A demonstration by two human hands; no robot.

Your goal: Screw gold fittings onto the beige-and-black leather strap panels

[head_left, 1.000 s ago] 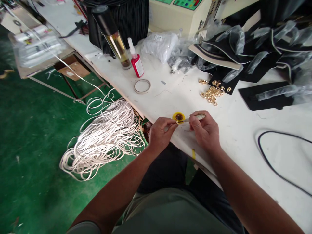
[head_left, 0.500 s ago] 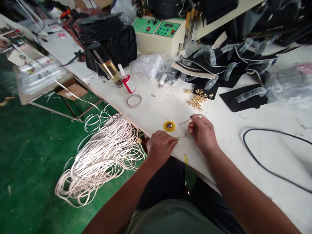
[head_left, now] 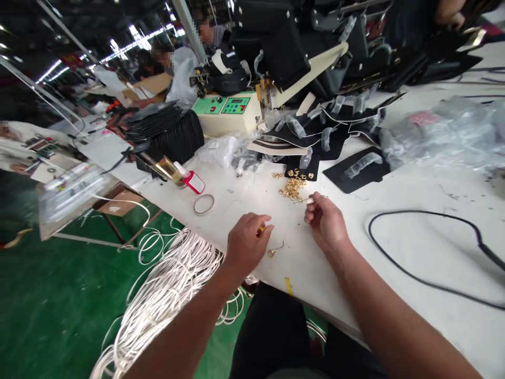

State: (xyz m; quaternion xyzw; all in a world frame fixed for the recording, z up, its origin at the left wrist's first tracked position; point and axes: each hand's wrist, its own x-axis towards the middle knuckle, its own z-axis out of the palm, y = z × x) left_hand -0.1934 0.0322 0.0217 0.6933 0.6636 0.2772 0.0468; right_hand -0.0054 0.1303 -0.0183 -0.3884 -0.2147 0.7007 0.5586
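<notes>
Two hands work at the near edge of the white table [head_left: 394, 173]; your left hand [head_left: 244, 243] curls over the small yellow cap [head_left: 261, 230], pinning it against sliding; your right hand [head_left: 325, 221] pinches a thin white-handled tool [head_left: 309, 200], tip toward the heap of gold rings [head_left: 292, 185]; one hooked gold piece [head_left: 273, 250] lies loose between your hands, within easy reach.

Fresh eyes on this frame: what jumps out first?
The big tangle of white cord spilling over the table's near-left edge onto the green floor. Next, the two hands at mid-table: the left hand covers a small yellow item, the right hand pinches a thin white tool, with a small hooked metal piece lying between them. Behind them sits a pile of gold fittings.
</notes>
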